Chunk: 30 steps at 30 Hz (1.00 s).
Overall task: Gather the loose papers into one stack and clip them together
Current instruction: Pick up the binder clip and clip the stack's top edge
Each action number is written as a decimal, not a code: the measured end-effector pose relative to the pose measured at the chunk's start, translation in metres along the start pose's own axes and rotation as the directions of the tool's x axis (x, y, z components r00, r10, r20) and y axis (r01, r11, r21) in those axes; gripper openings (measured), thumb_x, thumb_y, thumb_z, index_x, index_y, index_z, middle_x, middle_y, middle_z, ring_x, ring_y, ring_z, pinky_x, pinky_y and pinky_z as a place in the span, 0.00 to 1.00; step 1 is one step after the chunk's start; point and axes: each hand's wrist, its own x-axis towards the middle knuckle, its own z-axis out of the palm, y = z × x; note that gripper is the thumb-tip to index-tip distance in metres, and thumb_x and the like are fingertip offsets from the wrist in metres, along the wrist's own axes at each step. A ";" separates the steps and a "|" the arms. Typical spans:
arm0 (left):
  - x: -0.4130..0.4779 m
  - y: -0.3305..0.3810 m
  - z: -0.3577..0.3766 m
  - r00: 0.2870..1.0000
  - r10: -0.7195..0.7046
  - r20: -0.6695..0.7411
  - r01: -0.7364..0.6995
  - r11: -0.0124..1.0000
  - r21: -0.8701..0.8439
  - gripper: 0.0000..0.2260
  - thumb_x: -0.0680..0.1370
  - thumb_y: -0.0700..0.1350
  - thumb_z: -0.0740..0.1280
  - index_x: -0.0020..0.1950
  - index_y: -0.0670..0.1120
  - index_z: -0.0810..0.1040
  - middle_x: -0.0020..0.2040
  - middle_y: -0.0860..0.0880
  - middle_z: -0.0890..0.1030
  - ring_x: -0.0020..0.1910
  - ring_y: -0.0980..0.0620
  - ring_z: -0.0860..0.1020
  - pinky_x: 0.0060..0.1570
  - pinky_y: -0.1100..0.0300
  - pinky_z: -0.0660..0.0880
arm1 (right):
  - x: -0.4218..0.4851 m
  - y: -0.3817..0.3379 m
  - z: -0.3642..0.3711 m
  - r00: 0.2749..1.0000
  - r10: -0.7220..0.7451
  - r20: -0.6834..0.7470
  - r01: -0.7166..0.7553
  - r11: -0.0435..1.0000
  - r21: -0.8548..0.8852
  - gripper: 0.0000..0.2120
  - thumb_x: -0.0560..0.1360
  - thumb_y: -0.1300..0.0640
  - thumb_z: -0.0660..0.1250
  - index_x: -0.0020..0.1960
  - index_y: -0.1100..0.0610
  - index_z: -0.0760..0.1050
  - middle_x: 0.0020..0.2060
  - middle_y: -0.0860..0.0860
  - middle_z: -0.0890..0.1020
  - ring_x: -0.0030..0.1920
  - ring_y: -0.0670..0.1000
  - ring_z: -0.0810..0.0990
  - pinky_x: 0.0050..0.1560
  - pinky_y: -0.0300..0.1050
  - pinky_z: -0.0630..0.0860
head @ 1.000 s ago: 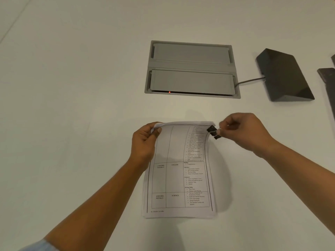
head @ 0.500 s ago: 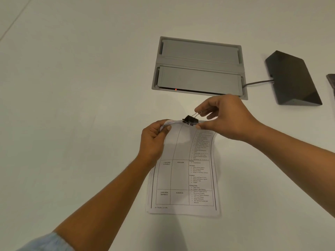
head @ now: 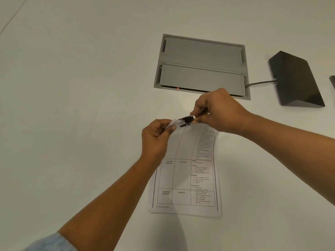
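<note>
White table [head: 72,105] bears paper stack [head: 183,178], grey hatch [head: 202,66], black wedge [head: 295,78]

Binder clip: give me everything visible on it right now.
The binder clip is small, with a black body and thin wire handles. The right hand pinches it at the lifted top edge of the paper stack, just right of where the left hand grips that edge. It is off the table. Whether it already bites the sheets is too blurred to tell.

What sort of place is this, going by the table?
Probably an office or meeting room: a white table with a grey flip-lid cable box set into it, a dark wedge-shaped device on a cable, and a stack of printed papers getting a binder clip.
</note>
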 end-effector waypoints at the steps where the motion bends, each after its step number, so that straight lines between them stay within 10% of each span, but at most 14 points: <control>1: 0.000 0.001 0.001 1.000 -0.019 -0.002 0.019 1.000 -0.018 0.05 0.75 0.36 0.73 0.49 0.43 0.83 0.41 0.50 0.84 0.42 0.55 0.80 0.46 0.65 0.79 | 0.002 -0.001 0.000 1.000 -0.006 0.013 0.006 1.000 -0.007 0.07 0.70 0.61 0.76 0.47 0.56 0.85 0.43 0.49 0.85 0.37 0.39 0.79 0.47 0.36 0.77; 14: 0.000 0.004 -0.005 0.997 -0.046 0.055 0.047 0.999 -0.020 0.06 0.74 0.36 0.73 0.44 0.46 0.82 0.40 0.51 0.84 0.39 0.58 0.83 0.42 0.66 0.81 | 0.015 0.001 -0.006 0.981 0.035 0.189 -0.031 0.999 -0.022 0.22 0.63 0.53 0.81 0.55 0.54 0.82 0.47 0.49 0.85 0.46 0.45 0.83 0.52 0.42 0.82; 21: 0.003 0.007 -0.007 0.995 -0.045 0.092 0.056 0.991 -0.118 0.09 0.73 0.33 0.73 0.43 0.47 0.81 0.42 0.49 0.85 0.41 0.58 0.83 0.43 0.68 0.79 | 0.000 0.045 0.004 0.977 0.165 0.136 -0.182 0.976 0.120 0.52 0.56 0.34 0.77 0.76 0.46 0.63 0.71 0.44 0.71 0.69 0.46 0.70 0.68 0.50 0.69; 24: 0.006 0.008 -0.011 0.993 -0.068 0.092 0.082 0.983 -0.166 0.09 0.73 0.32 0.73 0.43 0.47 0.81 0.42 0.50 0.85 0.43 0.57 0.84 0.45 0.67 0.79 | -0.030 0.085 0.021 0.904 0.427 -0.038 -0.339 0.767 0.545 0.45 0.62 0.31 0.70 0.74 0.48 0.66 0.71 0.45 0.72 0.69 0.47 0.70 0.66 0.49 0.68; 28: 0.012 0.008 -0.017 0.993 -0.096 0.069 0.109 0.970 -0.219 0.10 0.73 0.32 0.73 0.44 0.47 0.82 0.43 0.48 0.84 0.46 0.52 0.82 0.49 0.63 0.78 | -0.069 0.116 0.064 0.796 0.569 0.208 -0.354 0.158 0.922 0.46 0.60 0.27 0.70 0.67 0.56 0.73 0.62 0.55 0.79 0.54 0.54 0.81 0.60 0.55 0.75; 30: 0.014 0.008 -0.017 0.990 -0.130 0.058 0.141 0.955 -0.261 0.10 0.73 0.32 0.72 0.45 0.47 0.82 0.43 0.48 0.84 0.45 0.53 0.82 0.50 0.63 0.78 | -0.087 0.110 0.087 0.802 0.525 0.285 -0.401 0.120 0.908 0.32 0.71 0.37 0.65 0.64 0.61 0.76 0.57 0.60 0.83 0.50 0.58 0.83 0.59 0.59 0.77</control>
